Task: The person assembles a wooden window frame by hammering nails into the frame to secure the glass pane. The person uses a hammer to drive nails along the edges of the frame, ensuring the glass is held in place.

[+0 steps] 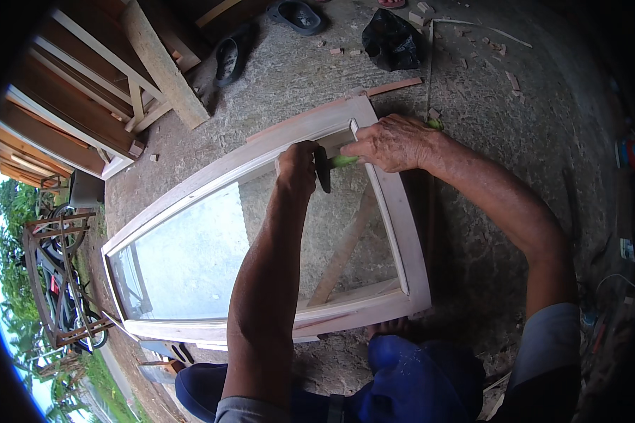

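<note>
A wooden window frame (415, 271) with a glass pane (197, 257) lies on the ground in front of me. In my right hand (391, 144) is a hammer (322, 169) with a green handle and a dark head. My right hand is above the frame's far right corner, and the hammer head comes close to my left hand's fingers. My left hand (298, 166) is closed at the frame's far inner edge, beside the pale strip (190, 195) that borders the glass. What its fingers pinch, if anything, is hidden.
Wooden frames (85, 92) and a leaning board (164, 67) stand at the far left. Dark clogs (296, 15), a black plastic bag (391, 41) and wood scraps lie on the far floor. A handsaw (161, 371) is near my knee. A motorcycle (67, 282) stands outside.
</note>
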`<state>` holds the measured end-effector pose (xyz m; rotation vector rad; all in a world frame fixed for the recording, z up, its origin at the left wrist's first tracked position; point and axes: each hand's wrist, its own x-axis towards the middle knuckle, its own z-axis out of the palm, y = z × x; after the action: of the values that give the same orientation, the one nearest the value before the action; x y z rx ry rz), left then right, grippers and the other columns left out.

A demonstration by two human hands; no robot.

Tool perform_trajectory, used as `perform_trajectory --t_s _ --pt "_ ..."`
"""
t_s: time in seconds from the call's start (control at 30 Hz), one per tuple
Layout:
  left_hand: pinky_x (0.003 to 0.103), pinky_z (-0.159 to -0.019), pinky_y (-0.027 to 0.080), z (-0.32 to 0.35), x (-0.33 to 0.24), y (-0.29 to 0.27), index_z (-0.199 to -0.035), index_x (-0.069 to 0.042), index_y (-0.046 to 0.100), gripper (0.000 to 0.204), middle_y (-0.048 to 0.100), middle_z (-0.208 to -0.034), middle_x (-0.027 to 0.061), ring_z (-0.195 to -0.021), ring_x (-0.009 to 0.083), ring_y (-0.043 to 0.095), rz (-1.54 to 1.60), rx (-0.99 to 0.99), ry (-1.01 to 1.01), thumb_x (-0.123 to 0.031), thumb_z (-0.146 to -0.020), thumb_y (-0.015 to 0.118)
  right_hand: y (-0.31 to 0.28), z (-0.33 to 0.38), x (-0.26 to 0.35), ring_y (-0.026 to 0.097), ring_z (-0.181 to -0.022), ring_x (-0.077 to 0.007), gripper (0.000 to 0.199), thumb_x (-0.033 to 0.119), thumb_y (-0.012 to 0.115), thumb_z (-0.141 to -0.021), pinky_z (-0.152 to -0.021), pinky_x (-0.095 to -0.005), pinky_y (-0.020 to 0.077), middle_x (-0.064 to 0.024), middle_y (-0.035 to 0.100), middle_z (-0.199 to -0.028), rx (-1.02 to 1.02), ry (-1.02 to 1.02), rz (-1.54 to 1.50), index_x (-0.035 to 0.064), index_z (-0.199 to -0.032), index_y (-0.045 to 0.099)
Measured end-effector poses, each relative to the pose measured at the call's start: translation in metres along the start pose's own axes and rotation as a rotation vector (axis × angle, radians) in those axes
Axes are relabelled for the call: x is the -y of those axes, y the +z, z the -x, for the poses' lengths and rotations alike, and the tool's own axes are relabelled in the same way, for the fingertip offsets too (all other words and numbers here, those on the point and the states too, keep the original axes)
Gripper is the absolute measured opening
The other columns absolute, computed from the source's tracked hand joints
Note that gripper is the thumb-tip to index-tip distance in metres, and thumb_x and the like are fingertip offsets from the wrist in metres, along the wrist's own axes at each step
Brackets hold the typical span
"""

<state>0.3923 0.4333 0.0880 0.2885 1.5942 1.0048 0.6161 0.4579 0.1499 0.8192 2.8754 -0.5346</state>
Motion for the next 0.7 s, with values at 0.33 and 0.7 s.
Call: perform_trajectory --t_s 0.33,0.7 --pt "0.033 -0.067 0.051 -0.005 -0.004 -0.095 -0.117 0.001 0.071 0.04 0.058 -0.072 0.0044 -0.067 0.0179 0.058 -0.367 -0.148 0.565 -0.03 -0.092 0.077 0.093 0.088 -0.008 0.07 -0.109 -0.0358 0.039 0.011 0.062 -0.102 -0.093 -0.0394 0.0546 -0.0205 0.07 -0.121 -0.909 0.456 -0.576 0.0057 -0.14 0.059" --pt "0.042 -0.099 0.054 -0.076 -0.061 -0.464 -0.153 -0.002 0.04 0.09 0.04 -0.154 0.0223 -0.128 0.0405 0.054 0.285 -0.677 0.28 -0.047 -0.088 0.082 0.187 0.129 0.029 0.063 -0.12 -0.0436 0.041 0.013 0.063 -0.099 -0.101 -0.0449 0.0505 -0.0257 0.066 -0.129 -0.757 0.979 -0.275 0.007 -0.14 0.06"
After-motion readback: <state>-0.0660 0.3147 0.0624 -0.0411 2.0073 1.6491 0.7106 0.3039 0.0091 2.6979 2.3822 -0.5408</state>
